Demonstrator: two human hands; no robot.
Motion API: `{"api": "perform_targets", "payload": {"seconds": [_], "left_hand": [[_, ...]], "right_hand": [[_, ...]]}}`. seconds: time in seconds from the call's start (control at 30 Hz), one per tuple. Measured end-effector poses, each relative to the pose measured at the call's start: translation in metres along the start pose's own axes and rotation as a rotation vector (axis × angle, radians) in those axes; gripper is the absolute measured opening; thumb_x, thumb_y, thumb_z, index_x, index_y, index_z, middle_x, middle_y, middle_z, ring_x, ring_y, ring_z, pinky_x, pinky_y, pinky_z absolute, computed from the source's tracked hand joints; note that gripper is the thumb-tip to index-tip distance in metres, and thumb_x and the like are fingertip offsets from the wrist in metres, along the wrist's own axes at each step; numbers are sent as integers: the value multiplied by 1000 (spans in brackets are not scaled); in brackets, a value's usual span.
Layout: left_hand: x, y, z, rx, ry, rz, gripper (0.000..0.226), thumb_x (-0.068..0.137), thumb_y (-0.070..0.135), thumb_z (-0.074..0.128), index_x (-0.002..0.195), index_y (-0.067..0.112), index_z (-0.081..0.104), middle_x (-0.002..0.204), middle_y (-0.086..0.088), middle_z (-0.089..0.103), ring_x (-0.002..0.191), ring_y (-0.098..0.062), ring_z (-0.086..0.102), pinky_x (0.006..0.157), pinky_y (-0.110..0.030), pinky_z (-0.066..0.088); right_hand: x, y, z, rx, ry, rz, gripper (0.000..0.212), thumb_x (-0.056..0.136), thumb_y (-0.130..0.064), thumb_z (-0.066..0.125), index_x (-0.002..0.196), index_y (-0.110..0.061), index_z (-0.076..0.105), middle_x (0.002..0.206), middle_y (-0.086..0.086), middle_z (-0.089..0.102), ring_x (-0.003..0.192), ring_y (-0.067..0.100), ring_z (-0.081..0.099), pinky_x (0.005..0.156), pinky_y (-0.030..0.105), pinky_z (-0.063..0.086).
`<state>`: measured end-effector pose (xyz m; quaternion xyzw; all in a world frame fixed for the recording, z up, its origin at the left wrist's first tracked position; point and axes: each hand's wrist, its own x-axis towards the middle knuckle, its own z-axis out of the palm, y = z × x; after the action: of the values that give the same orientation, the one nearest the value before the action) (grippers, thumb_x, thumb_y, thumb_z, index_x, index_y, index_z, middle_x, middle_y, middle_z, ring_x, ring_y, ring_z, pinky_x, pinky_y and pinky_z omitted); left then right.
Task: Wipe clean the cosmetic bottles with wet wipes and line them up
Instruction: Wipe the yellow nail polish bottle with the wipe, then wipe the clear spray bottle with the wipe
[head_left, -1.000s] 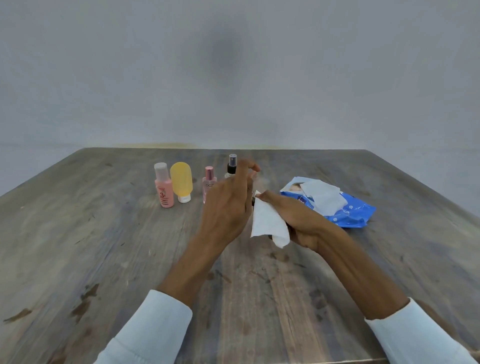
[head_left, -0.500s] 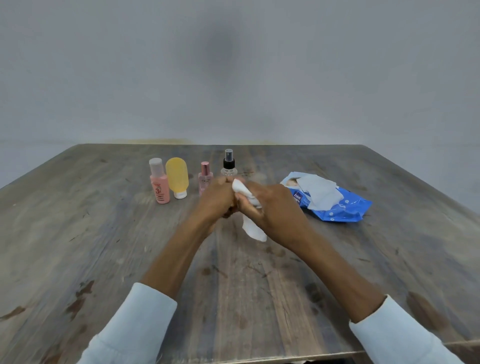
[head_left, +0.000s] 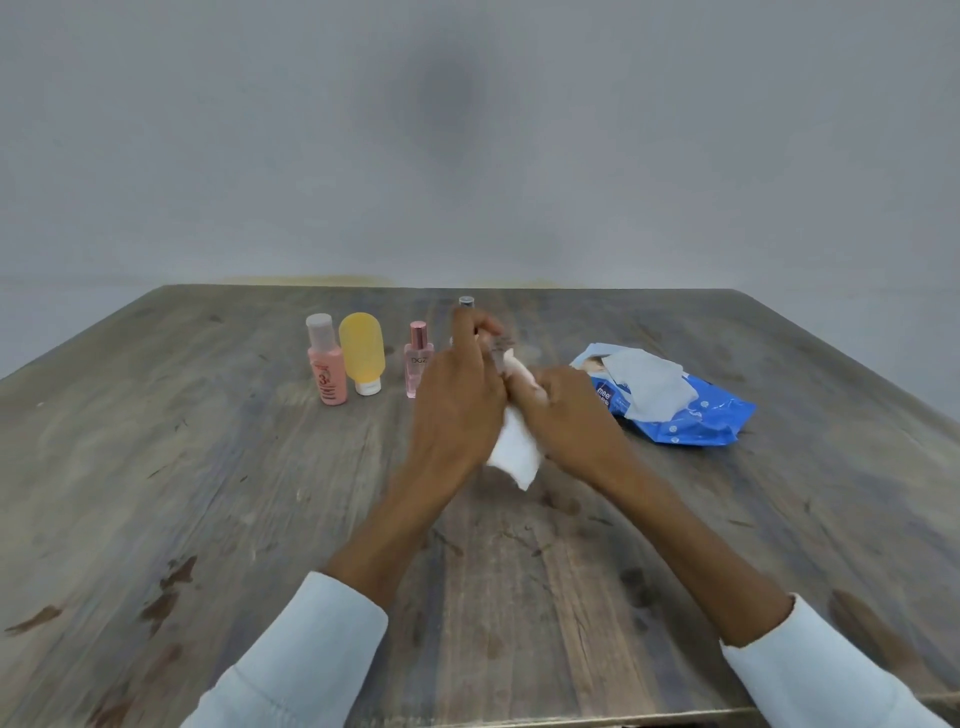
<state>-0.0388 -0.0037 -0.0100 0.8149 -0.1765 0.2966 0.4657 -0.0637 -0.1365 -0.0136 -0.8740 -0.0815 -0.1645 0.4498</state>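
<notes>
Head view. Wooden table (head_left: 208, 493), worn and stained, seen from its near edge.

Left hand (head_left: 457, 410) and right hand (head_left: 566, 415) meet at mid-table, closer to the far edge than the near one. Right hand grips a white wet wipe (head_left: 514, 457); its fingers are curled round the wipe, whose loose end hangs below both hands. Left hand is raised beside it with fingers curled and blurred; a small item appears to be pinched at its fingertips against the wipe, but blur hides what it is, so I cannot tell what the left hand holds.

Bottles upright in a row toward the far edge, left of centre: pink bottle with pale cap (head_left: 326, 366), yellow bottle standing on its white cap (head_left: 362, 353) just beside it, slim pink bottle with rose cap (head_left: 418, 358) a little apart. Spray bottle (head_left: 466, 302) stands behind the left hand; only its dark top shows.

Blue wipes pack (head_left: 691, 415) lies toward the right edge, a wipe (head_left: 649, 384) pulled partly out on top.

White sleeves at the near edge.
</notes>
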Motion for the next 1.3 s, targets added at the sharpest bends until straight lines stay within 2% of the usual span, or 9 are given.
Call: {"api": "perform_targets", "payload": {"seconds": [0.13, 0.3, 0.47, 0.53, 0.63, 0.9, 1.0, 1.13, 1.3], "left_hand": [[8, -16, 0, -462, -352, -763, 32, 95, -7, 37, 76, 12, 54, 63, -4, 48, 39, -6, 37, 41, -16, 25], [15, -26, -15, -663, -665, -971, 53, 105, 7, 37, 53, 16, 46, 43, 4, 36, 31, -1, 24, 39, -10, 12], [15, -22, -21, -716, -736, -956, 44, 109, 16, 37, 65, 17, 41, 45, 6, 33, 32, -1, 23, 41, -13, 11], [13, -16, -13, -733, -669, -875, 43, 112, 20, 37, 70, 17, 46, 48, 4, 37, 34, -2, 25, 41, -15, 13], [7, -8, 2, -678, -633, -658, 47, 115, 43, 43, 76, 18, 52, 59, 2, 46, 45, -6, 31, 45, -18, 24], [-2, -15, 18, -568, -638, -411, 32, 108, 32, 62, 130, 11, 72, 109, 0, 77, 88, -6, 68, 79, -22, 55], [-4, -17, 22, -494, -539, -365, 28, 104, 20, 70, 129, 9, 70, 114, -6, 80, 94, -9, 77, 81, -19, 59], [-9, -18, 30, -282, -419, -253, 17, 97, 27, 79, 109, 30, 68, 98, 14, 77, 86, 7, 73, 80, -11, 53], [-11, -28, 41, -132, -391, -240, 21, 93, 28, 83, 102, 33, 65, 100, 14, 79, 96, -1, 73, 94, -34, 57]], "right_hand": [[-5, 3, 6, -445, 34, -491, 29, 107, -29, 55, 79, -25, 48, 62, -5, 56, 53, 15, 49, 56, 34, 36], [-9, -4, 3, -392, 34, -536, 17, 106, -33, 60, 107, -17, 56, 81, -5, 63, 69, 17, 55, 63, 33, 40], [-10, -6, 5, -266, 12, -471, 18, 106, -34, 61, 113, -17, 57, 82, -5, 66, 69, 12, 60, 62, 27, 45], [-4, -5, 4, -141, 112, -336, 9, 106, -31, 62, 103, -24, 58, 76, -9, 62, 65, 4, 59, 57, 19, 43], [9, 6, -6, -10, 259, -86, 31, 104, -26, 62, 79, -33, 45, 70, -11, 53, 62, -5, 53, 56, 14, 37], [25, 25, -39, 176, 439, 91, 29, 99, -30, 65, 81, -8, 59, 72, -1, 56, 67, 16, 50, 64, 34, 43], [28, 27, -50, 248, 498, 135, 32, 100, -30, 65, 88, 0, 62, 76, 5, 59, 70, 19, 53, 63, 33, 44], [29, 31, -52, 329, 450, 203, 20, 103, -27, 65, 88, -13, 65, 83, 3, 66, 74, 19, 63, 62, 29, 51], [28, 34, -43, 365, 309, 254, 13, 102, -32, 66, 93, -22, 66, 90, 3, 73, 82, 20, 72, 65, 33, 57]]}}
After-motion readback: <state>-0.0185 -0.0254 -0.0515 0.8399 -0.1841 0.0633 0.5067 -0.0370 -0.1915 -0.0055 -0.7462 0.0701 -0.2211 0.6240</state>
